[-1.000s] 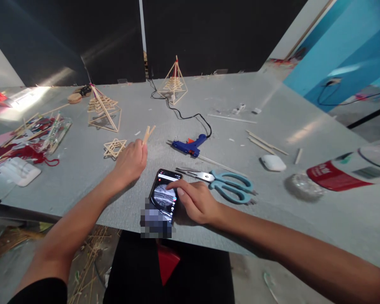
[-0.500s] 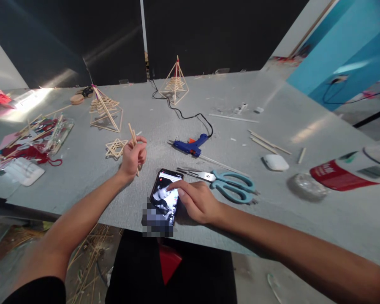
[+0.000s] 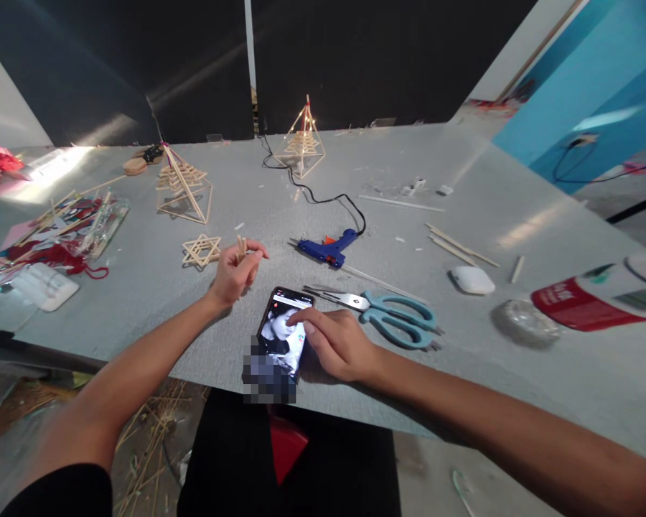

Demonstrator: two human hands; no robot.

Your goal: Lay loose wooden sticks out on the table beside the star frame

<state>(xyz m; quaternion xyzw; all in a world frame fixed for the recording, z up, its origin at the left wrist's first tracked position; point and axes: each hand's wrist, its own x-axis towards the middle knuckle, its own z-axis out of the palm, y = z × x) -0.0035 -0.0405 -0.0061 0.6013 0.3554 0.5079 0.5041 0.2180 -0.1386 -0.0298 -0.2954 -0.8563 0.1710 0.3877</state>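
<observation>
While the left hand (image 3: 235, 271) pinches short wooden sticks (image 3: 241, 248) upright, the right hand (image 3: 334, 343), loosely curled, fingers the phone (image 3: 283, 332), lengthwise away.

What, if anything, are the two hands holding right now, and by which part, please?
The left hand pinches short wooden sticks near their lower ends. The right hand holds nothing; its index finger touches the phone screen.

1. Both forearms are showing bare from elbow to wrist.
2. The left hand (image 3: 235, 269) and the right hand (image 3: 336, 343) are wearing no gloves, rings or watch.
3. A black sleeve (image 3: 59, 492) is covering the left upper arm.
4. Dark black clothing is covering the lap.
</observation>
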